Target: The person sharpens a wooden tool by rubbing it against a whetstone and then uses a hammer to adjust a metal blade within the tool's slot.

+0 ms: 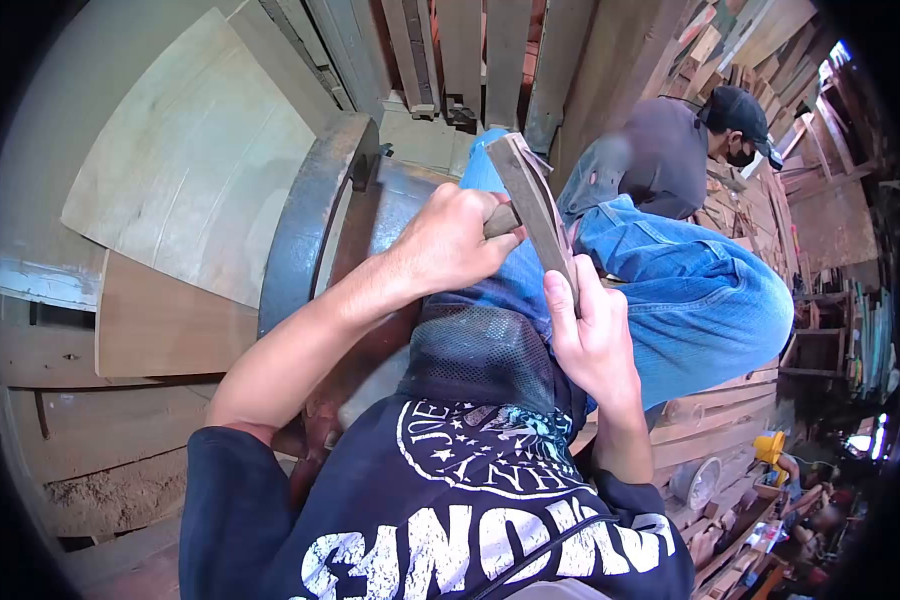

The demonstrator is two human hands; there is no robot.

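Note:
My right hand (592, 325) is closed around the lower end of a narrow, slightly curved piece of wood (532, 195), its thumb laid along the near face. The piece slants up and to the left over my jeans. My left hand (460, 237) is wrapped in a fist around a short brown stick-like piece (500, 220). This short piece pokes out of the fist and meets the side of the curved wood in this view. Most of it is hidden inside the fingers.
A large pale plywood sheet (190, 170) leans at the left beside a curved wooden frame (315, 210). A person in a dark cap (740, 115) bends over at the upper right. Stacked boards (715, 420) and a yellow tool (769, 447) lie at the lower right.

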